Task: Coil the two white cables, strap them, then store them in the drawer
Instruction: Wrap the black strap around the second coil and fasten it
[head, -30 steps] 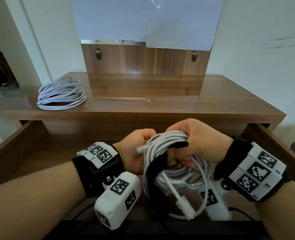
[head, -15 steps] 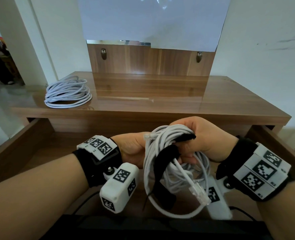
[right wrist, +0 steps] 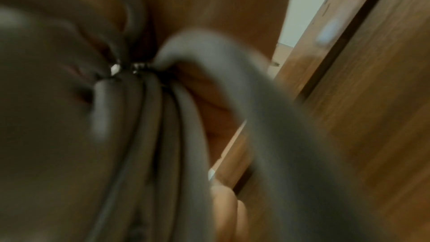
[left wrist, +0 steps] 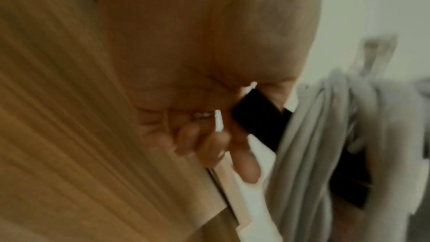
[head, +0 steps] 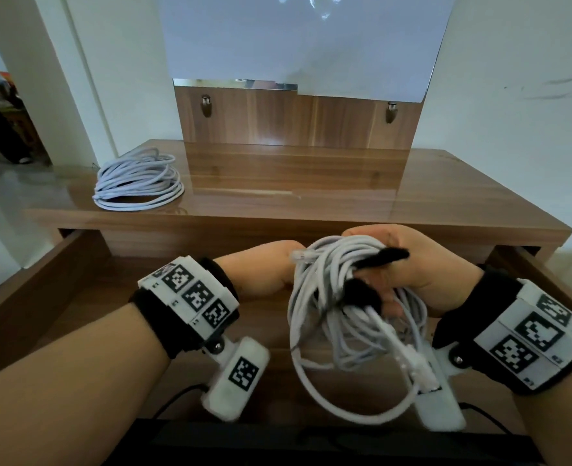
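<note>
My right hand (head: 422, 267) grips the coil (head: 341, 317) above the drawer (head: 36, 297). My left hand (head: 261, 267) pinches the strap (left wrist: 260, 117) around it. The other coil (head: 138, 179) lies on the desk (head: 311, 196) behind the drawer.

Left hand (head: 261, 267) fingers hidden behind coil (head: 331, 297); strap (head: 361, 294) ends unclear; wrist views blurred.
</note>
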Action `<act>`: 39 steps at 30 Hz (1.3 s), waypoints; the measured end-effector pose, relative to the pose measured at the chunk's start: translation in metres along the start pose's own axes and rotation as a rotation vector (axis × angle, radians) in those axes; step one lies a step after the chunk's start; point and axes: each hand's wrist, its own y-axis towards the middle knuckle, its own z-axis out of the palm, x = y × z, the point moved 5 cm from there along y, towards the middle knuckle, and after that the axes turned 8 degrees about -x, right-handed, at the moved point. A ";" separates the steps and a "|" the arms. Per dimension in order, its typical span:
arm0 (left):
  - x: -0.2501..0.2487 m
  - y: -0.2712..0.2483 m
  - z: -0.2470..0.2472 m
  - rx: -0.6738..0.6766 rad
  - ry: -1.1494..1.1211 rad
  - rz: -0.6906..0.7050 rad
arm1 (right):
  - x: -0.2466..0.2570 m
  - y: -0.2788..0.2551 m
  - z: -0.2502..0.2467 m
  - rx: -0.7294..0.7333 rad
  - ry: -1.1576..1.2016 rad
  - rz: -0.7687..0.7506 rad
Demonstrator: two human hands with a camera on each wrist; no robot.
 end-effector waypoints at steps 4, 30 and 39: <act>-0.004 0.002 -0.010 -0.176 -0.551 -0.104 | -0.008 0.002 0.002 0.077 0.075 0.069; -0.078 -0.044 -0.006 -0.316 0.382 0.754 | -0.034 0.006 -0.023 -0.397 0.168 0.389; -0.071 -0.041 -0.004 -0.138 -0.098 0.625 | -0.024 0.002 -0.033 -0.580 -0.164 0.236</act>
